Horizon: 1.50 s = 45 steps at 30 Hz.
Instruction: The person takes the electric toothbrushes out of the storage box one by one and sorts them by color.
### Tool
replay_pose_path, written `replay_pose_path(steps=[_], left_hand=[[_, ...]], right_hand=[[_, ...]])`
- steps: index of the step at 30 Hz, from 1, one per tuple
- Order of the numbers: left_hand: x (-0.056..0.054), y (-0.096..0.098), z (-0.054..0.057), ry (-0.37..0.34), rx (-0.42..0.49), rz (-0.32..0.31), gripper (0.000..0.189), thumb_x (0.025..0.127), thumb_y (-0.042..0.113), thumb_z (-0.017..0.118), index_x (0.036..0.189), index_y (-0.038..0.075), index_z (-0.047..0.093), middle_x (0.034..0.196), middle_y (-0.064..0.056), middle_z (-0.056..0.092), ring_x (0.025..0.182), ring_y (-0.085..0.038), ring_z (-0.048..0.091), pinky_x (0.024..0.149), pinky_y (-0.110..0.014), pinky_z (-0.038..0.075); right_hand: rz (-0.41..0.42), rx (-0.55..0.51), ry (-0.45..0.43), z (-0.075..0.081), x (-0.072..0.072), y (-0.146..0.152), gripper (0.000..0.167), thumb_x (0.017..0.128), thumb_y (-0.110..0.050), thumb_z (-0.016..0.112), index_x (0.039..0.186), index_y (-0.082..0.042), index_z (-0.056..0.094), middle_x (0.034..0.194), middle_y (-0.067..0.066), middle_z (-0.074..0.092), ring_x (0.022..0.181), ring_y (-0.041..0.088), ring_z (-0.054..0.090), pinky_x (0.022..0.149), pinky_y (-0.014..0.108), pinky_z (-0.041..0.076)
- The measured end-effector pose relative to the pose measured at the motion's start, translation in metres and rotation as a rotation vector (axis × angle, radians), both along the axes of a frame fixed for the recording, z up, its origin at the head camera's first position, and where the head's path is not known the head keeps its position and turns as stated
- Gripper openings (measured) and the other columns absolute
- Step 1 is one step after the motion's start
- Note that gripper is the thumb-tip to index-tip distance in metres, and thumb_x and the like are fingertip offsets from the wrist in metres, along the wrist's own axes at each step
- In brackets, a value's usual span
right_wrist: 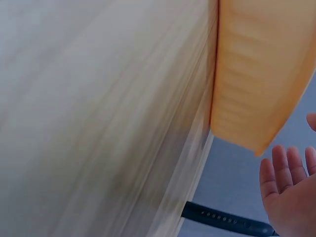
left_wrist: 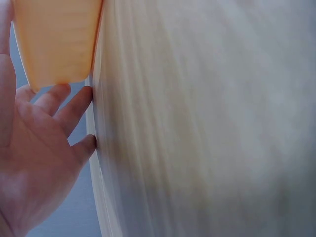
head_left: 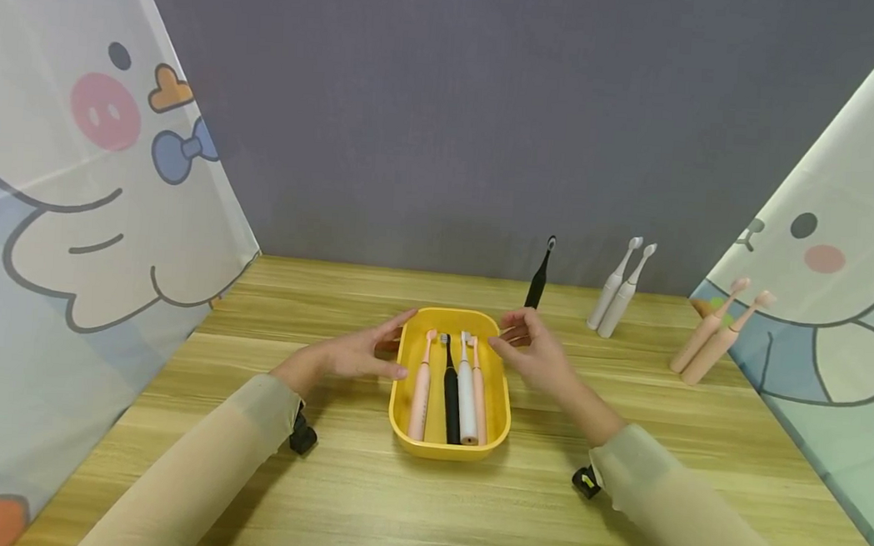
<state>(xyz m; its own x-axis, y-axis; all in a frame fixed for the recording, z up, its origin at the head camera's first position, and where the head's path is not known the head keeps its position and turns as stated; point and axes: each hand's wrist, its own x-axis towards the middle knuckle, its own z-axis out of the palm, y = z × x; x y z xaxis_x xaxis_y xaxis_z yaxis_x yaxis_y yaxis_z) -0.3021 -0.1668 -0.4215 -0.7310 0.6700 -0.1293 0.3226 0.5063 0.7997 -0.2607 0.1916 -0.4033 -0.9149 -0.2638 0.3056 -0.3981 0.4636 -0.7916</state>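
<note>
A yellow tray (head_left: 449,452) holds electric toothbrushes lying lengthwise: a pink one (head_left: 420,397) at the left, then a black one (head_left: 451,403), a white one (head_left: 467,400) and another pink one (head_left: 480,401). My left hand (head_left: 360,353) is at the tray's left side, thumb and fingers spread; in the left wrist view, fingertips meet the tray's wall (left_wrist: 59,44). Over by the far right corner is my right hand (head_left: 540,359), its fingers loosely extended. The right wrist view shows those fingers (right_wrist: 282,170) just off the tray's corner.
Beyond my right hand a black toothbrush (head_left: 537,283) stands upright. Two white toothbrushes (head_left: 615,307) stand farther right, and two pink ones (head_left: 706,348) near the table's right edge. A grey panel (head_left: 446,123) rises behind the wooden table (head_left: 423,506), with printed cloths at both sides.
</note>
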Motion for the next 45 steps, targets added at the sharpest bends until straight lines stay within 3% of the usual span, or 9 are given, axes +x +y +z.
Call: replay_pose_path(steps=[6, 13, 18, 24, 28, 37, 45], left_hand=[[0.001, 0.0, 0.0, -0.006, 0.009, -0.003, 0.119, 0.097, 0.054, 0.082, 0.178, 0.036, -0.004, 0.185, -0.017, 0.013, 0.168, -0.046, 0.024, 0.131, -0.077, 0.023], [0.0, 0.0, 0.0, 0.007, 0.005, -0.005, 0.119, 0.096, 0.055, 0.082, 0.178, 0.037, -0.003, 0.184, -0.017, 0.017, 0.168, -0.045, 0.026, 0.132, -0.075, 0.022], [0.0, 0.0, -0.001, 0.001, 0.004, -0.003, 0.117, 0.097, 0.055, 0.082, 0.176, 0.044, -0.002, 0.184, -0.016, 0.019, 0.167, -0.044, 0.027, 0.132, -0.075, 0.022], [0.001, 0.0, 0.0, 0.001, 0.011, -0.01, 0.119, 0.097, 0.055, 0.082, 0.178, 0.036, -0.003, 0.183, -0.016, 0.022, 0.167, -0.044, 0.028, 0.132, -0.074, 0.023], [0.0, 0.001, 0.0, -0.01, 0.024, -0.017, 0.119, 0.098, 0.053, 0.082, 0.178, 0.034, -0.004, 0.183, -0.017, 0.021, 0.167, -0.045, 0.028, 0.132, -0.075, 0.023], [-0.002, 0.0, 0.0, -0.013, 0.021, -0.014, 0.119, 0.097, 0.053, 0.082, 0.178, 0.035, -0.004, 0.183, -0.018, 0.021, 0.167, -0.045, 0.026, 0.131, -0.074, 0.025], [-0.001, 0.0, -0.002, -0.003, 0.028, -0.014, 0.118, 0.097, 0.053, 0.082, 0.178, 0.035, -0.003, 0.183, -0.017, 0.021, 0.167, -0.046, 0.027, 0.131, -0.076, 0.023]], right_hand=[[0.028, 0.038, 0.019, 0.002, 0.002, -0.017, 0.042, 0.105, -0.018, 0.077, 0.137, 0.002, 0.059, 0.136, 0.026, 0.065, 0.12, 0.038, 0.068, 0.111, 0.06, 0.055], [0.064, 0.087, 0.034, 0.0, 0.0, -0.033, 0.039, 0.105, -0.02, 0.077, 0.135, -0.002, 0.06, 0.136, 0.022, 0.065, 0.122, 0.037, 0.069, 0.114, 0.059, 0.054], [0.105, 0.101, 0.007, 0.001, -0.002, -0.042, 0.042, 0.106, -0.022, 0.075, 0.137, 0.0, 0.06, 0.135, 0.021, 0.067, 0.122, 0.036, 0.069, 0.113, 0.058, 0.056], [0.119, 0.161, -0.025, 0.0, -0.008, -0.053, 0.047, 0.105, -0.024, 0.075, 0.142, 0.0, 0.06, 0.138, 0.021, 0.069, 0.121, 0.034, 0.069, 0.111, 0.054, 0.057], [0.108, 0.262, -0.018, -0.001, -0.009, -0.054, 0.048, 0.104, -0.029, 0.077, 0.143, -0.004, 0.063, 0.137, 0.017, 0.07, 0.121, 0.032, 0.069, 0.109, 0.053, 0.058], [0.149, 0.541, 0.144, -0.004, -0.011, -0.052, 0.045, 0.102, -0.044, 0.076, 0.138, -0.018, 0.07, 0.125, 0.006, 0.074, 0.115, 0.026, 0.067, 0.098, 0.048, 0.058], [0.18, 0.691, 0.165, -0.006, -0.011, -0.054, 0.045, 0.102, -0.051, 0.072, 0.137, -0.022, 0.073, 0.124, 0.002, 0.077, 0.121, 0.026, 0.065, 0.108, 0.051, 0.053]])
